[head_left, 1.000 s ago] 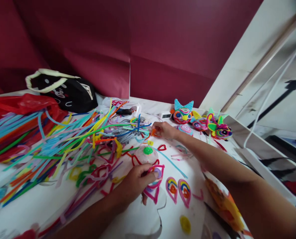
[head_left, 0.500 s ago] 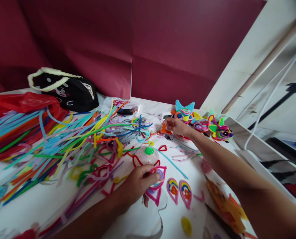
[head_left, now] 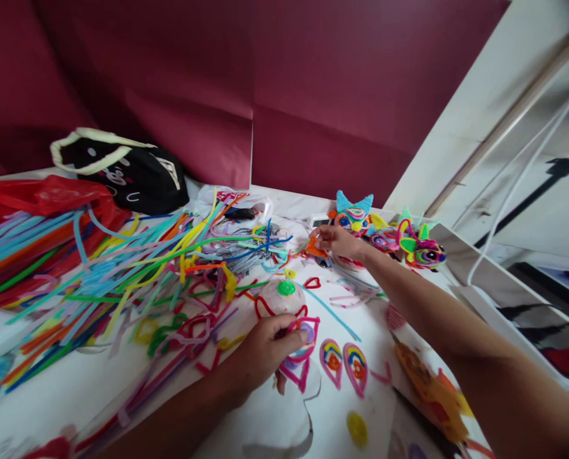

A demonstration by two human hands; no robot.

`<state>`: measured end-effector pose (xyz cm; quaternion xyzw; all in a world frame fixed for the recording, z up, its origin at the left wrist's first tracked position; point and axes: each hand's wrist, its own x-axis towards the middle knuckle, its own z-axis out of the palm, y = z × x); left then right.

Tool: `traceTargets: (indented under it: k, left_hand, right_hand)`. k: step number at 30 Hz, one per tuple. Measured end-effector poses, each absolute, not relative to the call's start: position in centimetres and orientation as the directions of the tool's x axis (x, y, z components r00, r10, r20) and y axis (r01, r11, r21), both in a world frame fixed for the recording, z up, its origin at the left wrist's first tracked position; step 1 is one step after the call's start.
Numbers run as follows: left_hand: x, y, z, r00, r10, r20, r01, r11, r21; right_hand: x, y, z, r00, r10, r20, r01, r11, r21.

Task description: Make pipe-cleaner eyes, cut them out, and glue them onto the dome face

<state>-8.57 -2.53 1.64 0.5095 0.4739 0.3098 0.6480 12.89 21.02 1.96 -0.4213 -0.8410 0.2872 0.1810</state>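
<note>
Pink-edged piece (head_left: 308, 349) sits at the near middle of the table (head_left: 74, 401), in the left hand (head_left: 269, 347). Thumb on top, fingers mostly hidden under it; that grip likely steadies the piece one-handed, leaving the other hand free to reach. Right hand (head_left: 334, 242) is farther back, fingertips pinched on an orange piece (head_left: 315, 247), probably because it's small.

Looks: bright pink fuzzy outline, pointed corners, purple coil and pale blue filling inside. Just beyond it, a clear ball (head_left: 278, 305) with a green coil (head_left: 286, 288) on top and red fuzzy loops low on its sides. Can't tell if ball and piece are joined; the hand covers that part.

Right of it, two teardrop pieces (head_left: 331, 363) lie flat side by side, presumably kept as a matching pair: pink rims, rainbow bands, orange centres. Yellow disc (head_left: 357, 428) nearer.

Outward: loose fuzzy stems (head_left: 122, 268) heaped left, seemingly for easy reach, red plastic bag (head_left: 59, 191) beyond. Blue-eared figure (head_left: 355, 217) at the back, apparently parked clear of the working spot.
</note>
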Motion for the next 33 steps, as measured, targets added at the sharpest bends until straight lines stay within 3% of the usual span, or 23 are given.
traceTargets:
  k: [9, 13, 18, 22, 29, 33]
  left_hand:
    - [-8.7, -2.5, 1.3, 0.371, 0.888, -0.273, 0.086, 0.260, 0.962]
    - [-8.6, -2.6, 1.3, 0.377, 0.888, -0.263, 0.065, 0.258, 0.964]
    - [-8.4, -2.8, 1.4, 0.368, 0.896, -0.249, 0.040, 0.252, 0.967]
    - [-8.2, -3.0, 1.8, 0.335, 0.919, -0.210, 0.026, 0.213, 0.977]
    - [-7.9, -3.3, 2.3, 0.323, 0.935, -0.145, -0.032, 0.163, 0.986]
    - [-7.9, -3.4, 2.3, 0.336, 0.931, -0.143, -0.109, 0.189, 0.976]
  right_hand:
    - [12.2, 19.6, 2.5, -0.554, 0.820, 0.145, 0.712, 0.557, -0.428]
    - [11.8, 16.4, 4.3, -0.577, 0.793, 0.197, 0.662, 0.595, -0.457]
    - [11.2, 8.5, 6.6, -0.716, 0.686, 0.132, 0.494, 0.630, -0.599]
    - [10.8, 3.4, 7.1, -0.745, 0.641, 0.183, 0.385, 0.638, -0.666]
    - [10.7, 1.0, 6.3, -0.675, 0.637, 0.372, 0.369, 0.728, -0.578]
    - [10.6, 0.2, 6.3, -0.676, 0.559, 0.481, 0.335, 0.814, -0.474]
